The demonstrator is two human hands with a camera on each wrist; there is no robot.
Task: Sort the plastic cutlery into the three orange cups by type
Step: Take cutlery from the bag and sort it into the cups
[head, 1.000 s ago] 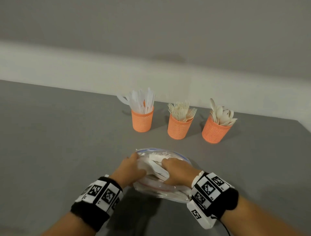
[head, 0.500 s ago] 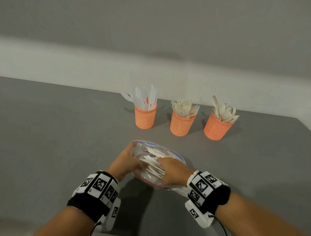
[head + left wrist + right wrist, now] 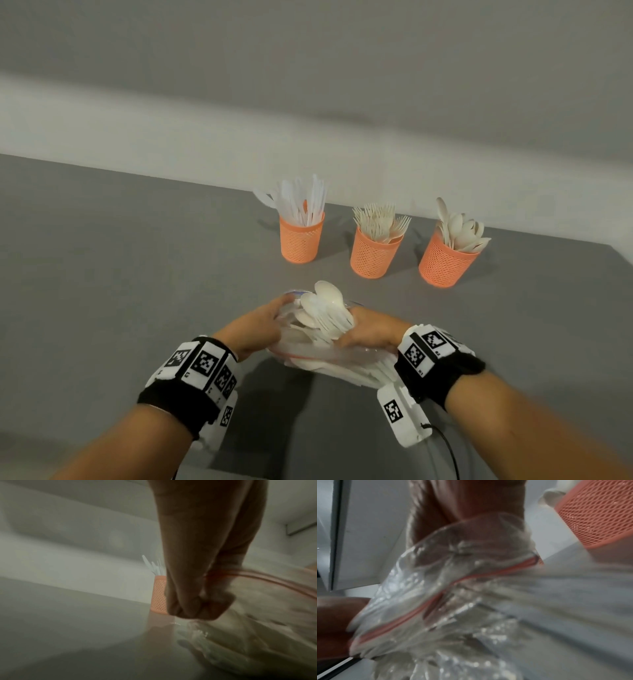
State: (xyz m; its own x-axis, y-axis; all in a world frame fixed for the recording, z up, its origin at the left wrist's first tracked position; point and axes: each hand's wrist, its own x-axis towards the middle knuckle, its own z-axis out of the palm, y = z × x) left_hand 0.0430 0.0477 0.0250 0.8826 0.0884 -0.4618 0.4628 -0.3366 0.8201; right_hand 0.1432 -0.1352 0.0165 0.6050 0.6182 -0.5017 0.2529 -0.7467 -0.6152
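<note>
Clear bag (image 3: 308, 353): left hand (image 3: 253, 327) pinches its mouth; right hand (image 3: 368, 330) grips spoons (image 3: 325, 308), bowls pointing toward cups (image 3: 372, 255) ahead.

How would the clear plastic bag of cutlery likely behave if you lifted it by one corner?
The clear plastic bag looks thin and crinkled, so it would probably sag. Its mouth is open, with spoons sticking out, so cutlery may slide out. Its glossy film seems slippery.
</note>
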